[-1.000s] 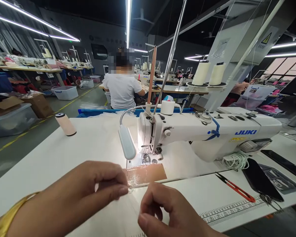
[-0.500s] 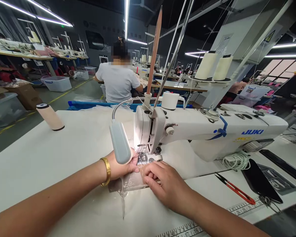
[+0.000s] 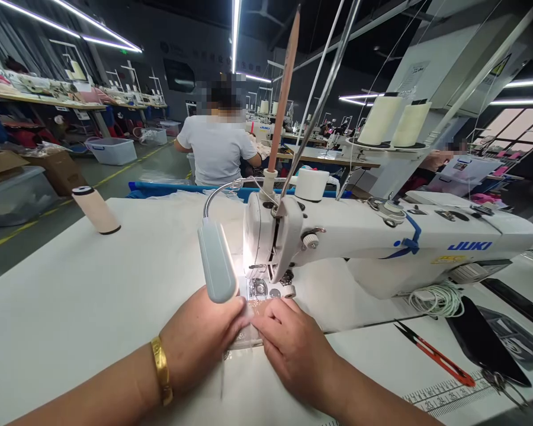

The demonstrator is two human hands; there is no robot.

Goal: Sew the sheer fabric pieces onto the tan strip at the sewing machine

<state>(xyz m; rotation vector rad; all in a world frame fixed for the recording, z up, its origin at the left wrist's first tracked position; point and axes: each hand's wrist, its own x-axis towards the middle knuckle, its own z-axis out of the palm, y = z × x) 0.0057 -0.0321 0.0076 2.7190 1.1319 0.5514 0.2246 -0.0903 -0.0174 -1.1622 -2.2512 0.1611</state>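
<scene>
My left hand [image 3: 199, 337], with a gold bracelet [image 3: 161, 370] at its wrist, is closed, thumb and fingers pinching the left edge of a small tan piece of fabric [image 3: 257, 307]. Close beside it, my right hand [image 3: 291, 343] has its fingers curled and pressed on the same fabric from the right. Both hands sit just in front of the presser foot [image 3: 259, 288] of a white sewing machine [image 3: 337, 228]. A clear, shiny edge shows under the fingers. A grey lamp head [image 3: 218, 261] hangs over the left fingers and lights the needle area.
Red thread snips [image 3: 439, 358], a black phone [image 3: 488, 340] and a coil of pale cord [image 3: 437, 300] lie at right. A thread cone [image 3: 96, 210] stands on the white table [image 3: 128, 278] at left. A co-worker in a white shirt [image 3: 215, 148] sits ahead, back turned.
My left hand has drawn back from beside the presser foot toward me, and now pinches the fabric closer to the right hand. The view has shifted slightly.
</scene>
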